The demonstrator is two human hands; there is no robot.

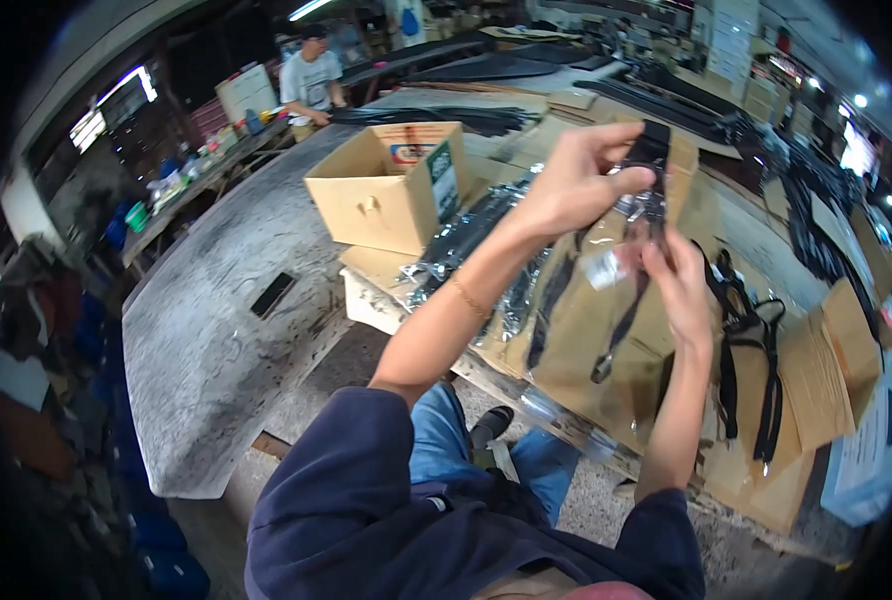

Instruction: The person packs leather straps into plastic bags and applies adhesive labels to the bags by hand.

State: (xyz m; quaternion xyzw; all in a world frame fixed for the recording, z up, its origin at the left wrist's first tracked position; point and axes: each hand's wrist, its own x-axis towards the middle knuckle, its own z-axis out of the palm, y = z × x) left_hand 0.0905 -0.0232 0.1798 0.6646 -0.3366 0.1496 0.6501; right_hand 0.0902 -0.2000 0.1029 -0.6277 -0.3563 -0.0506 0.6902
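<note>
My left hand (584, 185) grips a black strap (650, 150) near its top end, with the thumb pressed across it. Just below, my right hand (684, 285) has its fingers closed around the lower part, where clear plastic (606, 268) with a white label shows, slightly blurred. Two dark strap ends hang down under the hands, over brown cardboard. To the left of them lie several black straps in clear plastic bags (481, 225). More loose black straps (766, 350) with buckles lie on the cardboard to the right.
An open cardboard box (391, 190) stands left of the bagged straps. A phone (272, 295) lies on the grey table (196, 370). At right are an open carton (831, 365) and a light-blue package (871, 440). A co-worker (311, 80) stands at the far table.
</note>
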